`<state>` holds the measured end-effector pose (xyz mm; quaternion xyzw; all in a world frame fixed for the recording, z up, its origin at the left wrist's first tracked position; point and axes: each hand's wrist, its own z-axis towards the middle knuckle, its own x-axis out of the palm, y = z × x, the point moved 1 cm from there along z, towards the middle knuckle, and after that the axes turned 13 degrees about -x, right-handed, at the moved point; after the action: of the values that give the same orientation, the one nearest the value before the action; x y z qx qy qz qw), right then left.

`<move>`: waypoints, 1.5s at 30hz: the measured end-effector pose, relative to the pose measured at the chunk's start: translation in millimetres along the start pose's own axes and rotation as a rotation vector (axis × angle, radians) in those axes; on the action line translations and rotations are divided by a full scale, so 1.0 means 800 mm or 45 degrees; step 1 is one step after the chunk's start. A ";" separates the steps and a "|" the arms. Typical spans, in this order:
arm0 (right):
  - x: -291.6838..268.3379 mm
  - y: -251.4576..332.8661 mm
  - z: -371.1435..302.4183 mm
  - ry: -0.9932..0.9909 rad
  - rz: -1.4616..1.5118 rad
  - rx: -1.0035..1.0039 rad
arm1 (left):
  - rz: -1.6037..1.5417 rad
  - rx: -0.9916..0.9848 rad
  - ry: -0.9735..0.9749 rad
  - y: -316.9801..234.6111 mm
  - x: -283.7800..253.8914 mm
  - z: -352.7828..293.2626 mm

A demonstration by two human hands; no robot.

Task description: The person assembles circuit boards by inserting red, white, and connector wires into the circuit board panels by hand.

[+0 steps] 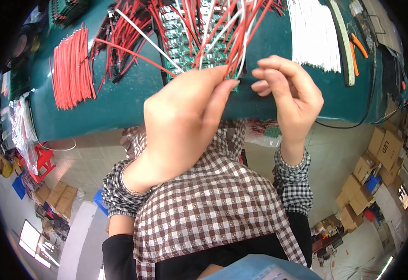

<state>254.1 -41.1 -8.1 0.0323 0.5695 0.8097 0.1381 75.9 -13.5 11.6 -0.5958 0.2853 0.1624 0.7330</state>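
Fingers of our left hand [185,121] pinch a bunch of thin red and white insulated wires [222,32] just at the near edge of the dark green workbench [120,102]. The wires fan out far from us over a green printed circuit board [178,44]. Our right hand [288,88] is close to the right of the pinch, its fingers curled and half closed; we cannot tell if it holds one wire end or nothing. For good work, we judge that the left grip should be firm and low on the bunch, so the right fingertips can separate one wire without pulling the others. A row of cut red wire pieces [73,67] lies far left, a sheet of white wires [313,32] far right, near orange-handled cutters [355,51].
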 end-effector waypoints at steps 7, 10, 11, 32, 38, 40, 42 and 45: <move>-0.040 -0.005 -0.011 -0.201 -0.050 0.008 | -0.294 -0.432 -0.048 0.014 -0.100 -0.028; -0.064 -0.005 0.016 -0.212 -0.216 0.066 | -0.185 -0.722 -0.343 0.079 -0.165 -0.019; -0.069 -0.008 0.031 -0.190 -0.280 0.101 | -0.087 -0.833 -0.370 0.110 -0.181 -0.013; -0.059 -0.100 0.309 0.446 -0.631 0.157 | 0.288 -0.351 -0.150 0.081 -0.087 0.140; -0.076 -0.076 0.301 0.370 -0.271 0.159 | 0.049 -0.525 -0.113 0.094 -0.059 0.161; -0.080 -0.078 0.307 0.357 -0.264 0.114 | -0.063 -0.432 -0.174 0.102 -0.061 0.160; -0.054 -0.080 0.298 0.391 -0.402 0.132 | -0.143 -0.411 -0.226 0.102 -0.067 0.158; -0.033 -0.078 0.294 0.490 -0.627 0.146 | -0.378 -0.478 -0.224 0.094 -0.072 0.155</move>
<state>340.1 186.5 18.9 -0.2527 0.6205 0.7098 0.2175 15.3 129.7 3.6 -0.7404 0.0948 0.1542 0.6474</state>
